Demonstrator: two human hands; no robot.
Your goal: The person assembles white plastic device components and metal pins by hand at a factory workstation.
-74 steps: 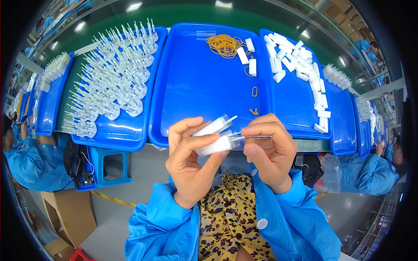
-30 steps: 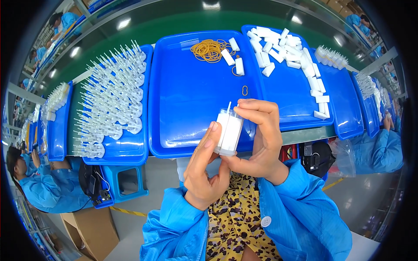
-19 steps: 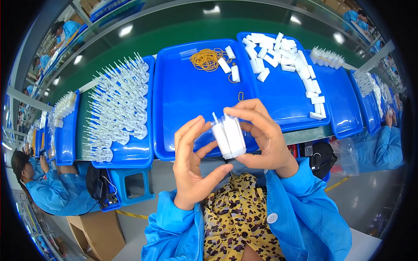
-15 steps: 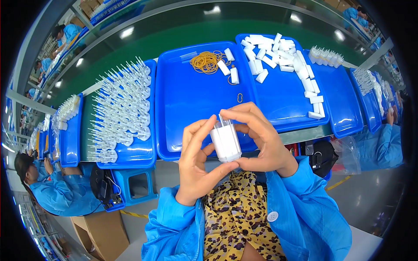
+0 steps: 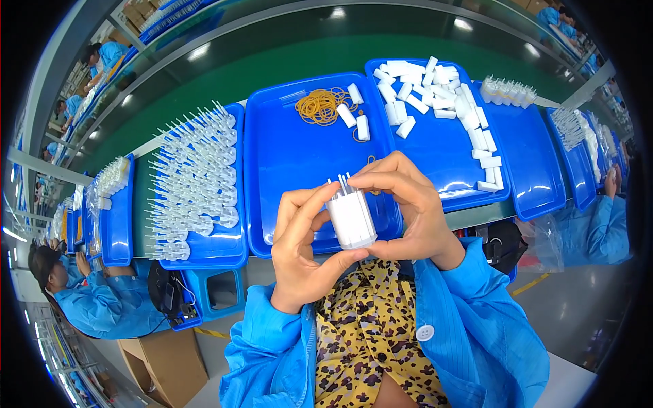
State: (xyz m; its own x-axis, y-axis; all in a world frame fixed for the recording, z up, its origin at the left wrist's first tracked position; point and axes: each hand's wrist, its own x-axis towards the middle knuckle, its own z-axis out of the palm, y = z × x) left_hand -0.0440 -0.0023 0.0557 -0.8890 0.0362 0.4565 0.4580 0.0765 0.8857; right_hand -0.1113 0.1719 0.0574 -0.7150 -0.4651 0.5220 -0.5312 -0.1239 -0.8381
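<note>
Between my two hands I hold a white cylindrical bundle [image 5: 352, 219] of block-like pieces, with several thin pale rods sticking out of its top and a translucent base at its bottom. My left hand [image 5: 303, 248] closes on its left side, thumb at the base and fingertips near the rods. On the other side my right hand [image 5: 411, 211] grips it the same way, its index finger against the rods. The bundle is held slightly tilted over the near edge of the middle blue tray [image 5: 292, 170]. That tray holds tan rubber bands [image 5: 316, 107] and a few white blocks [image 5: 346, 115].
Left is a tray of clear pieces with upright prongs [image 5: 194, 173]. To the right lies a tray of loose white blocks [image 5: 442, 92], then a tray with white bundles [image 5: 509, 92] at its far end. Co-workers sit at both sides; a blue stool [image 5: 221, 289] stands below.
Both hands still grip the bundle, which has shifted slightly. The rods show more clearly above its top, between my fingertips. The whole view has moved a little.
</note>
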